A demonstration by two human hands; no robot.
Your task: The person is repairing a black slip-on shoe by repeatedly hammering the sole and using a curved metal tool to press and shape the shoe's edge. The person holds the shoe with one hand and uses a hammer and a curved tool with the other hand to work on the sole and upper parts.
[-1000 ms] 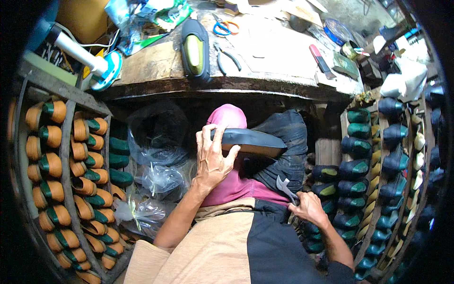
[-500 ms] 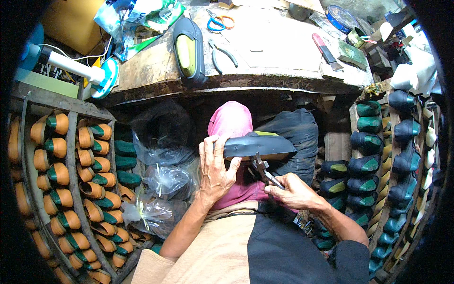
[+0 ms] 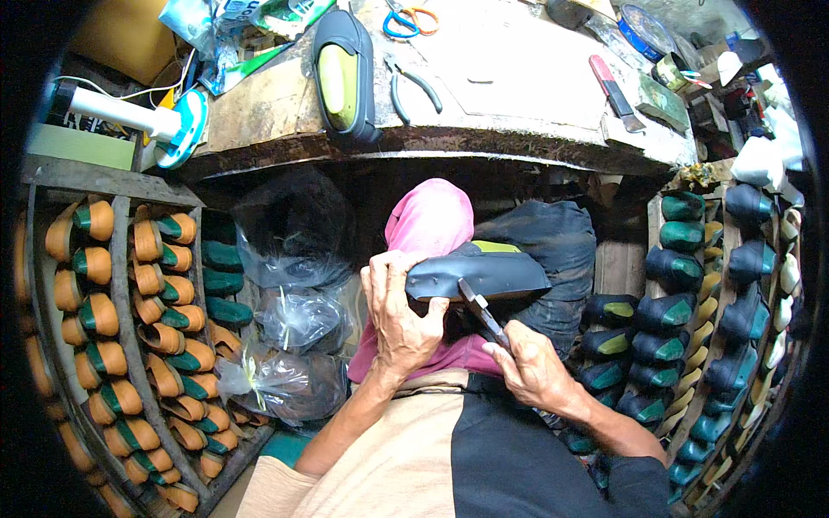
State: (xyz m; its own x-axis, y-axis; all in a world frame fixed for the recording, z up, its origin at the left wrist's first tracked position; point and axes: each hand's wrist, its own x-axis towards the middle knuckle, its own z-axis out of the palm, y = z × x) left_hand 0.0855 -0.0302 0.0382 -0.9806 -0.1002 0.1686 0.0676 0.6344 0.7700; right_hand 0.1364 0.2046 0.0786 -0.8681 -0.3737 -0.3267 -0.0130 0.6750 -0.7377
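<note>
Across my lap, a black shoe upper [image 3: 505, 274] sits on a yellow-green last [image 3: 496, 247], its side turned toward me. My left hand [image 3: 401, 298] grips its left end, fingers over the top and thumb underneath. My right hand [image 3: 534, 367] is closed around the handles of dark metal lasting pincers [image 3: 484, 312]. Their head meets the lower edge of the shoe near its middle; whether the jaws pinch the material is too small to tell. Beneath the shoe lies a pink cloth [image 3: 432, 211] over my knee.
On the bench [image 3: 535, 104] ahead lie another black shoe [image 3: 345, 78], pliers [image 3: 416, 91], scissors [image 3: 410, 22] and a red-handled knife [image 3: 615, 93]. Racks of orange shoes [image 3: 99, 266] stand left, dark ones [image 3: 665, 304] right. Clear plastic bags [image 3: 298, 319] lie by my left arm.
My right hand has turned, bringing the pincers' handles steeper and their head slightly left along the shoe's edge. The shoe has tilted so more of its black side shows.
</note>
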